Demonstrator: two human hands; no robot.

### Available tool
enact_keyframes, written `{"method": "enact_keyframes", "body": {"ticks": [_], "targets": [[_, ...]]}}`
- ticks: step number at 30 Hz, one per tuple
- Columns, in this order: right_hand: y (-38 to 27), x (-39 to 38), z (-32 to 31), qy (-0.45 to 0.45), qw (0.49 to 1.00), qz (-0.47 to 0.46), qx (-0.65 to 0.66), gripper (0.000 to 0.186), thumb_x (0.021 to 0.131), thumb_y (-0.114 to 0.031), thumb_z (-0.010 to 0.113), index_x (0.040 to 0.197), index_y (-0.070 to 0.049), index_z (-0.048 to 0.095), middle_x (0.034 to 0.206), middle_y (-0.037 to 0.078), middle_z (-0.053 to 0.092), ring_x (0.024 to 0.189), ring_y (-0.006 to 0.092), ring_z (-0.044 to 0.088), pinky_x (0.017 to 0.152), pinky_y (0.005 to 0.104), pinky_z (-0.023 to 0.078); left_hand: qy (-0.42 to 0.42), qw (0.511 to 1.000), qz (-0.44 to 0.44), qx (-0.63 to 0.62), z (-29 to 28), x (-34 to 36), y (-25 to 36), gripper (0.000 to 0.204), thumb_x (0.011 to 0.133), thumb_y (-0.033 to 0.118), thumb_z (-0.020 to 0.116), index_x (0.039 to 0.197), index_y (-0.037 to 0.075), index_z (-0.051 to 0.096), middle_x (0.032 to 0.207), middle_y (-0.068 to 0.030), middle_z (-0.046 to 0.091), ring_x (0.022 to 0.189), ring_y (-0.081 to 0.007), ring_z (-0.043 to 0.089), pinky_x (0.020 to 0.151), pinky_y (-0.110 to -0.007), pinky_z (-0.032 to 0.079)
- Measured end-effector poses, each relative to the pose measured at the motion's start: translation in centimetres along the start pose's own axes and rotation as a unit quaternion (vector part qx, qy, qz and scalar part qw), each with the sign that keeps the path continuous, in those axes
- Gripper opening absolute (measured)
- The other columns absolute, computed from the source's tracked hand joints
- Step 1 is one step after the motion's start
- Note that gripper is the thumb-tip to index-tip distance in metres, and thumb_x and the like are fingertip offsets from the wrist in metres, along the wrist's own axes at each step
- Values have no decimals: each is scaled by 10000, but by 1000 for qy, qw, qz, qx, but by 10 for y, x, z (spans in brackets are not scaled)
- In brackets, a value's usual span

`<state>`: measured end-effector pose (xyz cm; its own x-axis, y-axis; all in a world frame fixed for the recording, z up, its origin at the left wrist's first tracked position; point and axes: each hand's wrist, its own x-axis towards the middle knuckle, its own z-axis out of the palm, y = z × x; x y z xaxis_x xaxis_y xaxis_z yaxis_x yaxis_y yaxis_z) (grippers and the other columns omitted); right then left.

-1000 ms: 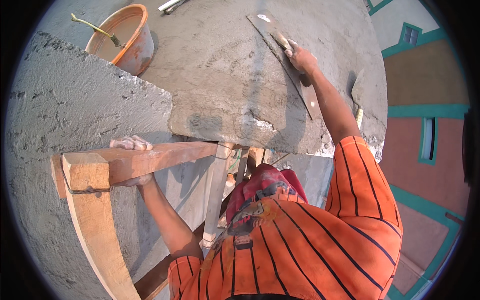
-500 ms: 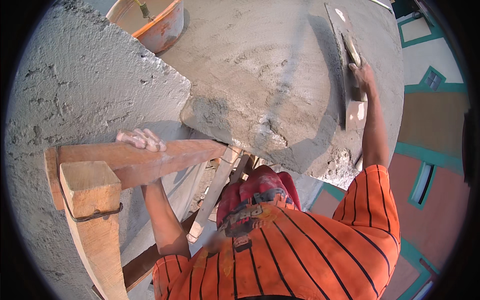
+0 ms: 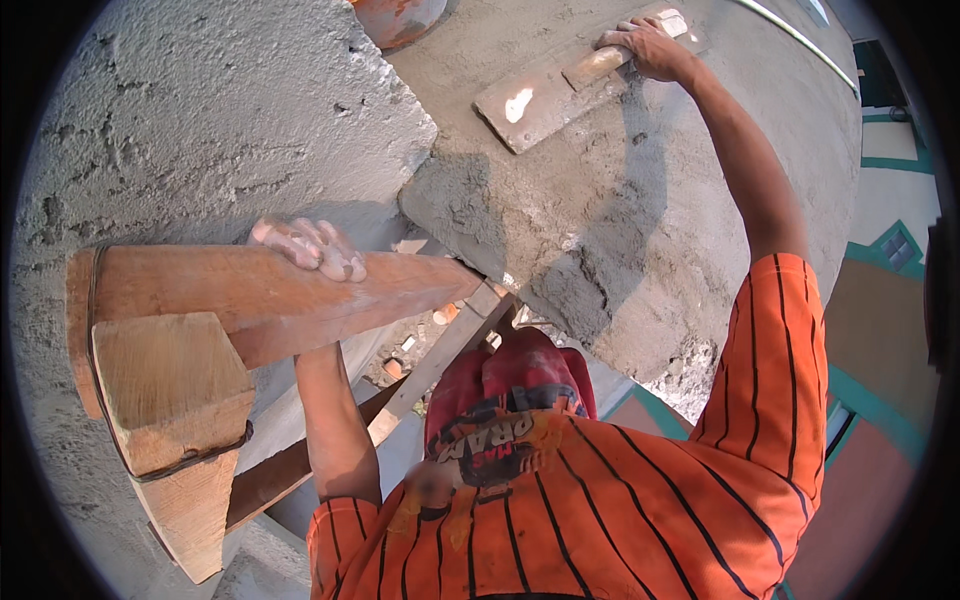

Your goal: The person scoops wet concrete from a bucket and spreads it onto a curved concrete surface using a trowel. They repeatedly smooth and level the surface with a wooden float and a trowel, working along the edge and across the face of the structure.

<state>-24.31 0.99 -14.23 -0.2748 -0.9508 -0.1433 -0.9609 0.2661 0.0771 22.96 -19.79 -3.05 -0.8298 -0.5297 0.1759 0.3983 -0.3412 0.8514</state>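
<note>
My right hand (image 3: 648, 50) is closed round the handle of a long flat plastering float (image 3: 550, 108). The float lies across the wet grey mortar surface (image 3: 700, 200), slanting from lower left to upper right, with pale wet patches on its blade. On the left, my left hand (image 3: 308, 248), smeared with pale cement, has its fingers curled over the top of a wooden beam (image 3: 270, 300). Its thumb is hidden behind the wood. Ridges of rough mortar lie below the float, towards the surface's near edge.
A rough grey wall block (image 3: 220, 140) rises at the left. Wire (image 3: 185, 462) binds the beam to an upright post (image 3: 170, 390). An orange basin (image 3: 400, 20) stands at the top edge. Below the beam, a gap shows a slanting timber (image 3: 440, 350) and rubble. A white pipe (image 3: 795, 38) runs at upper right.
My right hand has swung the float up and to the left, turning it from nearly upright to slanting. My left hand keeps its hold on the beam. The whole view has shifted somewhat.
</note>
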Motion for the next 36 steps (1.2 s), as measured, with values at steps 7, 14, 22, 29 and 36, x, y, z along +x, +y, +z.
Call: {"method": "enact_keyframes", "body": {"ticks": [7, 14, 22, 29, 36], "targets": [[-10, 65, 29, -28, 995, -89, -20, 452, 703, -305, 695, 1143, -249, 607, 1051, 79, 611, 1006, 316, 554, 887, 489, 403, -43, 997, -44, -44, -15, 0, -3, 229, 952, 310, 412, 785, 162, 358, 703, 15, 391, 583, -144, 386, 521, -325, 396], [-12, 46, 19, 50, 988, -145, 11, 460, 671, -252, 719, 1120, -231, 619, 1126, 96, 555, 1086, 334, 502, 950, 516, 366, -1, 999, 15, 29, 12, 9, 3, 265, 963, 329, 410, 764, 157, 377, 611, -8, 410, 517, -160, 409, 471, -323, 408], [-53, 47, 27, 67, 981, -174, 47, 434, 659, -241, 699, 1084, -218, 610, 1048, 79, 565, 1032, 310, 519, 923, 479, 371, 41, 999, -5, 24, 11, 2, -1, 248, 954, 306, 400, 754, 178, 332, 620, 17, 354, 500, -141, 343, 470, -296, 362], [-81, 50, 11, 40, 985, -165, 39, 442, 647, -216, 695, 1081, -240, 616, 1058, 59, 565, 1067, 312, 491, 923, 521, 374, -1, 999, -35, -11, -1, 3, -1, 254, 930, 251, 402, 727, 205, 256, 641, 40, 267, 521, -125, 253, 459, -300, 257], [-121, 61, 19, 58, 983, -174, 30, 442, 655, -230, 686, 1089, -269, 616, 1034, 57, 580, 1019, 295, 531, 955, 512, 366, -24, 999, -27, 25, -2, 8, -2, 251, 930, 255, 414, 732, 215, 264, 648, 42, 277, 514, -122, 255, 460, -280, 261]]}}
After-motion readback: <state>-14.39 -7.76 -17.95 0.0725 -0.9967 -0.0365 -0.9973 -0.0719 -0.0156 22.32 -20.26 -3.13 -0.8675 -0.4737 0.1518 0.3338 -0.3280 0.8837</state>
